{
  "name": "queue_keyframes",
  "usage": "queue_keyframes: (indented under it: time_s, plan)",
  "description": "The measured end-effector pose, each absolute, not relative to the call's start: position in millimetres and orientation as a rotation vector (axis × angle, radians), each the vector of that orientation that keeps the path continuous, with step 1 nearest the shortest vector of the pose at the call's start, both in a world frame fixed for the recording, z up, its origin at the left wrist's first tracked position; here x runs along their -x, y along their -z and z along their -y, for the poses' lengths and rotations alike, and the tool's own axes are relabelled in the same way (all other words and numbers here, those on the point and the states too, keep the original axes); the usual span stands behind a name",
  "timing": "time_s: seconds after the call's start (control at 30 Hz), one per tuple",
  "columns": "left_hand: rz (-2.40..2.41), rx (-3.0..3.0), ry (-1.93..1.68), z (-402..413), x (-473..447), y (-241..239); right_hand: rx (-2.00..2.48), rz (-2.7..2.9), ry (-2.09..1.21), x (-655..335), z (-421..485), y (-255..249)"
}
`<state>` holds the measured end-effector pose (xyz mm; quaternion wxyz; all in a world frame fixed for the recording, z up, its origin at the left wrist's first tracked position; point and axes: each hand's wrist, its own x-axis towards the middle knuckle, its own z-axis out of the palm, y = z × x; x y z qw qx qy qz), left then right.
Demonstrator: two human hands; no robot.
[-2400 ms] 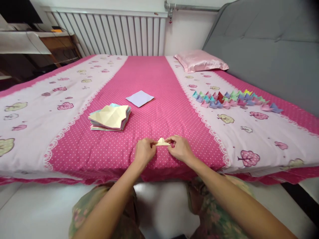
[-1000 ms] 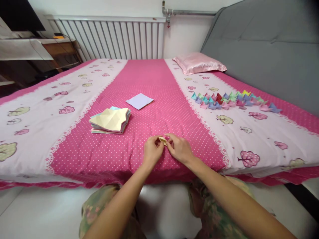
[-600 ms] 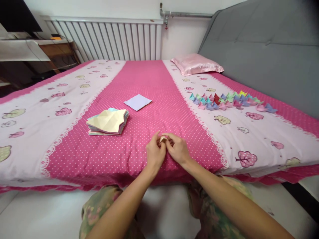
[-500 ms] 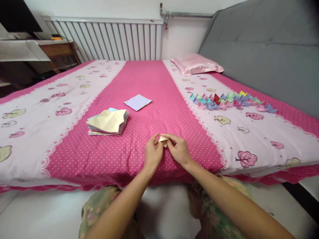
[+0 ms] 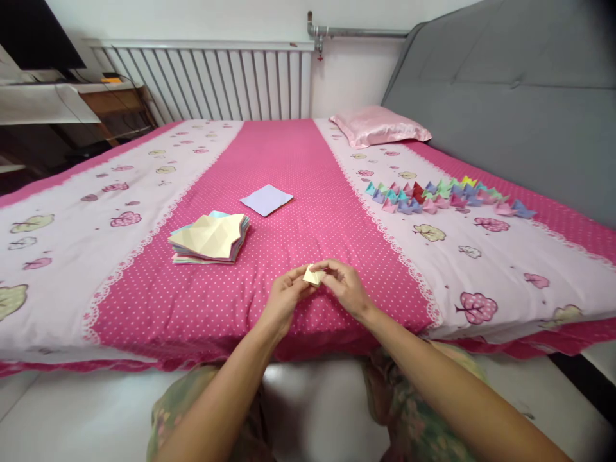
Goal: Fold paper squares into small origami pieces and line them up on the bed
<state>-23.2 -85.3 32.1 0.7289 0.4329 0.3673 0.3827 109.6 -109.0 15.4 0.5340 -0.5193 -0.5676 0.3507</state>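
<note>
Folded cream paper (image 5: 312,276) between two bare hands, low over the near part of the pink dotted bedspread (image 5: 192,305); whether it touches the cloth cannot be told. The left hand (image 5: 283,294) pinches its left side, fingers reaching under and behind it. The right hand (image 5: 347,290) holds the right side, index finger curved across the top and thumb in front; the exact contact of the right fingertips is partly hidden.

Handling, as judged: the step appears to be the shaping of small folds. It is best done with the left pinch firm yet light, as a steady support, while the right thumb and index work close to the crease, aligning edges before pressing. Force on the points would probably crumple such thin paper.

Orientation: a narrow corner points away from the person, leaning slightly left; the broader edge faces the person and slopes down toward the right. The right part lies behind the fingers, so the long axis cannot be fixed with certainty.

Surroundings: left of the grip and beyond it, a stack of creased paper (image 5: 209,237); farther beyond, slightly left, a flat lilac sheet (image 5: 267,200); well to the right and beyond, rows of small coloured folded pieces (image 5: 443,197).
</note>
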Motion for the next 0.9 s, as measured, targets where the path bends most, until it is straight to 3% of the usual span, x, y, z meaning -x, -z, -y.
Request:
queue_keyframes:
  time_s: [0.4,0.9]
  plan:
    - [-0.852,-1.178,-0.932,86.3,28.2,-33.6,1.061,1.133,-1.103,-103.1,106.9,-10.5]
    - [-0.935,-1.109,-1.052,80.5,30.0,-27.5,1.187,1.187,-1.230,-106.8,106.6,-10.3]
